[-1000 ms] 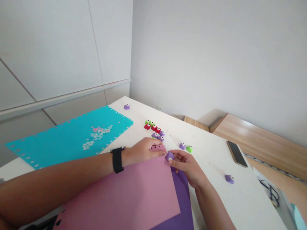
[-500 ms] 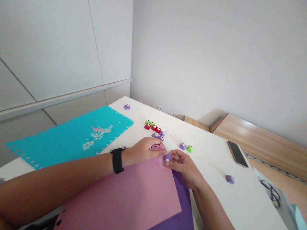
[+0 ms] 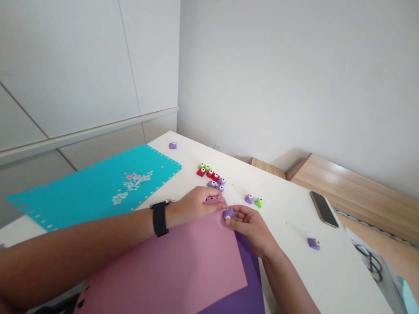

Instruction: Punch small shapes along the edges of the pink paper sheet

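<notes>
A pink sheet (image 3: 183,266) with holes punched along its far edge lies over a purple sheet (image 3: 250,266). My left hand (image 3: 199,203), with a black watch strap on the wrist, pinches the far edge of the pink sheet, which curls up between thumb and fingers. A small purple craft punch (image 3: 228,213) is at the sheet's far right corner, gripped by thumb and fingers of my right hand (image 3: 248,224). Beyond my left hand stand several punches: green (image 3: 201,166), red (image 3: 201,172) and purple (image 3: 220,188).
A blue sheet (image 3: 94,187) with punched edges and small paper flowers (image 3: 132,182) lies at left. More purple and green punches (image 3: 259,202) stand on the white table (image 3: 281,226). A phone (image 3: 324,209) rests near the right edge; glasses (image 3: 369,261) lie beyond it.
The purple punch in my right hand has tilted slightly. Both hands stay in nearly the same place, and the view has shifted a little.
</notes>
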### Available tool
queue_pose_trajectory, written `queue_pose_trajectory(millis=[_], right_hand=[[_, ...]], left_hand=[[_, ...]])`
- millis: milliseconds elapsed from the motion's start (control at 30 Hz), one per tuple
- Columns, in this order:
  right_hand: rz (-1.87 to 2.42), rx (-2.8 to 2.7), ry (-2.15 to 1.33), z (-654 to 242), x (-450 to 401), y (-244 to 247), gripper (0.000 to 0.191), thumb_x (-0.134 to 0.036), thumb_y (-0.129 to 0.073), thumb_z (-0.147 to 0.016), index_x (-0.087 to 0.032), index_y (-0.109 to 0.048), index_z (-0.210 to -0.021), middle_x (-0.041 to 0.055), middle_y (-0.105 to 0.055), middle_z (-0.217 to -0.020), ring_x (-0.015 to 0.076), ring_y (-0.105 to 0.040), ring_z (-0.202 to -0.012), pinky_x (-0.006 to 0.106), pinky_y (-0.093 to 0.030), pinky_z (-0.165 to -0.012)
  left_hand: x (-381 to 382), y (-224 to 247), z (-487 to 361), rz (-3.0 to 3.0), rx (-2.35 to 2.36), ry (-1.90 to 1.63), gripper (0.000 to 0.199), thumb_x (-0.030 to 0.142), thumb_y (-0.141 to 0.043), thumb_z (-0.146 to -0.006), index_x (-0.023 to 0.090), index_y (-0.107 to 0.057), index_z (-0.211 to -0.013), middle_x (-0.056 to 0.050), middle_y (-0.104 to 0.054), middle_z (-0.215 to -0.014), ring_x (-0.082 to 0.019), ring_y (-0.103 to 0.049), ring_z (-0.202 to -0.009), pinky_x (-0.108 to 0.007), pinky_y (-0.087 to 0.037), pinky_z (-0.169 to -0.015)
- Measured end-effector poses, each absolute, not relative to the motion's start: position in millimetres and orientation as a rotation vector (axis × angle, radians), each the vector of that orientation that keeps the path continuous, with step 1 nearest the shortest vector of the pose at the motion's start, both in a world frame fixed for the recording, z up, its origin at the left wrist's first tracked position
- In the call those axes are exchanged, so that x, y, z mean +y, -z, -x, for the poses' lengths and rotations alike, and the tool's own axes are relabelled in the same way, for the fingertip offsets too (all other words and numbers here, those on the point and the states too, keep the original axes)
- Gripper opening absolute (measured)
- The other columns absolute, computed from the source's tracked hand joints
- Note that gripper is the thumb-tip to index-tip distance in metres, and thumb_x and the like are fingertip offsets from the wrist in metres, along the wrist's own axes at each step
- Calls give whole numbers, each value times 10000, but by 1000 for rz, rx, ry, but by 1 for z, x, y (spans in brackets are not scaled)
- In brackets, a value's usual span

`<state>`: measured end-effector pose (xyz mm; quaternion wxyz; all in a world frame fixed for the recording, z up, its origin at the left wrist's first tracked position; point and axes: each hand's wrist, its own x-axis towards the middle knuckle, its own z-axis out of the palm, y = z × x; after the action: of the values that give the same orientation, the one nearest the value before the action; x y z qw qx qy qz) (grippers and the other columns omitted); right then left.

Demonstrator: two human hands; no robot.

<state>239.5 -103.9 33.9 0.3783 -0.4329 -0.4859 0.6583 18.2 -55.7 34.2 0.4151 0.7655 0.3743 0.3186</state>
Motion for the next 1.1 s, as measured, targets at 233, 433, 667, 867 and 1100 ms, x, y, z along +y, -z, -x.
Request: queue_pose_trajectory(millis=[233,433,667,867,1100], right_hand=[[1071,-1253,-1641,-233,-104,-29,318,-347,-848,-755,-185,-737,-1005,39,-716,-925,148,-614,-812,289,-465,-798],[1024,-1298,-1629,-228,-104,-23,264,-358,-792,-820,-201,-717,-1019,12,-675,-872,128,-570,-760,253,-433,-729],[1017,-1296,-1604,-228,-104,-22,270,-348,-795,-822,-203,-707,-1033,23,-690,-921,138,-591,-810,270,-444,-778],[1017,-1224,-1712,-237,-100,-26,335,-335,-832,-788,-211,-700,-1070,31,-712,-966,146,-620,-840,292,-455,-809],[1014,-1185,-1766,-242,-99,-29,347,-335,-819,-804,-219,-680,-1099,-4,-685,-874,110,-584,-739,243,-425,-693]], left_hand=[[-55,-34,-17,-1920,949,-823,324,493,-629,-913,175,-680,-877,-5,-700,-830,-165,-626,-786,-242,-406,-675],[-55,-34,-17,-1957,946,-807,302,462,-621,-921,172,-678,-865,0,-678,-793,-157,-609,-758,-239,-394,-656],[-55,-35,-17,-1979,973,-834,309,469,-623,-917,172,-656,-837,8,-650,-758,-152,-585,-731,-236,-378,-635],[-54,-35,-15,-1996,973,-839,326,487,-617,-916,172,-645,-839,1,-649,-776,-156,-580,-732,-241,-375,-640],[-53,-34,-16,-2029,988,-790,335,484,-591,-929,174,-628,-808,12,-603,-719,-145,-554,-684,-242,-340,-602]])
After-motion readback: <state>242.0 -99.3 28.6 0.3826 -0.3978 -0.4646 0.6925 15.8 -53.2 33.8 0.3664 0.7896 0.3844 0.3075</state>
